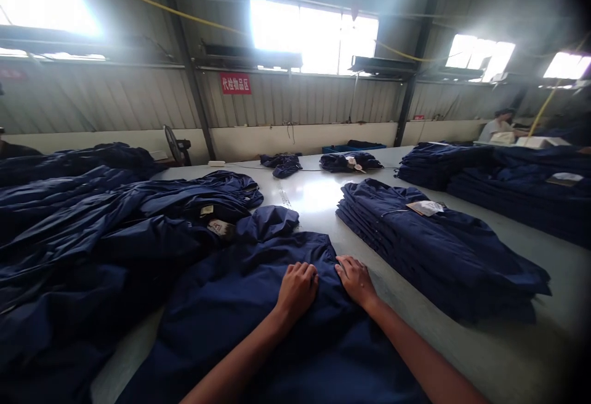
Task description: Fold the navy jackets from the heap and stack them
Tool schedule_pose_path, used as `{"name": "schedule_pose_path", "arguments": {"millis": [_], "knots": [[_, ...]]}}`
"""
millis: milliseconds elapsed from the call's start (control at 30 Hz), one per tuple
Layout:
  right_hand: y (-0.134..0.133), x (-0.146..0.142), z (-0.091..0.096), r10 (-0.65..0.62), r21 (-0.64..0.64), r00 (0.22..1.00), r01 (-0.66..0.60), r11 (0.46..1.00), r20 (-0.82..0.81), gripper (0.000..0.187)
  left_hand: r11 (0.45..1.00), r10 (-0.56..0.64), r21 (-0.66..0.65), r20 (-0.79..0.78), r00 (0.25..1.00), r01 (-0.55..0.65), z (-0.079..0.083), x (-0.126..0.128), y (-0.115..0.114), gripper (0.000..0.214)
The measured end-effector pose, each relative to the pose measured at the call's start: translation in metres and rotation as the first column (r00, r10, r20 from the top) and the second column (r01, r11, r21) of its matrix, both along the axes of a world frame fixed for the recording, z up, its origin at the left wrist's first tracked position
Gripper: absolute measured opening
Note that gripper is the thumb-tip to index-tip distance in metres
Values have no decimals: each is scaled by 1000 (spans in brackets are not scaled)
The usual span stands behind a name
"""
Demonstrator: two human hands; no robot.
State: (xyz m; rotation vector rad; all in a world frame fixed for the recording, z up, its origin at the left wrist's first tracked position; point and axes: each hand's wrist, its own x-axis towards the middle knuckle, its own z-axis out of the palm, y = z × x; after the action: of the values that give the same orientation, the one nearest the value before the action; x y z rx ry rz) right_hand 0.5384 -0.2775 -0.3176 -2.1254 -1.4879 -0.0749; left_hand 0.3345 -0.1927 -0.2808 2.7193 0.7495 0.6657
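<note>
A navy jacket (249,305) with a hood (272,222) lies spread on the table in front of me, its hood toward the far side. My left hand (298,290) rests on the middle of the jacket, fingers curled and pressed together on the cloth. At the jacket's right edge, near the shoulder, my right hand (356,279) has its fingers bent over the fabric. The thumbs' grip on the cloth is partly hidden. Both forearms reach over the jacket's lower part.
A heap of loose navy garments (129,225) covers the left side. On the right stands a stack of folded navy garments (429,244) with a tag (427,207) on top. More stacks (521,176) lie beyond it. A fan (175,145) stands behind the table; a person (498,127) sits far right.
</note>
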Motion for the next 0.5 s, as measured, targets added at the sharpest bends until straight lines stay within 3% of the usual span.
{"name": "schedule_pose_path", "arguments": {"millis": [100,167,300,333,367,400,500], "knots": [[-9,-5,19,75,-2,997,-75,997,-10,41,985,-49,-162,34,998,54,13,-4,5,28],[-26,-13,35,91,3,996,-92,996,17,41,978,-19,-205,55,998,29,25,-20,25,35],[-90,-47,51,102,-37,994,-101,994,24,42,980,89,-183,44,995,-79,41,-98,84,43],[-109,-59,48,109,-82,994,-108,991,2,44,977,151,-154,-3,989,-149,39,-122,96,45],[-126,-71,43,112,-133,994,-112,985,-4,45,947,311,-34,-153,938,-320,35,-146,105,48],[-141,-82,35,109,-182,994,-105,978,10,46,906,413,-12,-200,888,-424,28,-167,111,51],[-167,-103,13,97,-272,994,-80,959,48,51,841,518,3,-293,804,-541,5,-208,112,56]]}}
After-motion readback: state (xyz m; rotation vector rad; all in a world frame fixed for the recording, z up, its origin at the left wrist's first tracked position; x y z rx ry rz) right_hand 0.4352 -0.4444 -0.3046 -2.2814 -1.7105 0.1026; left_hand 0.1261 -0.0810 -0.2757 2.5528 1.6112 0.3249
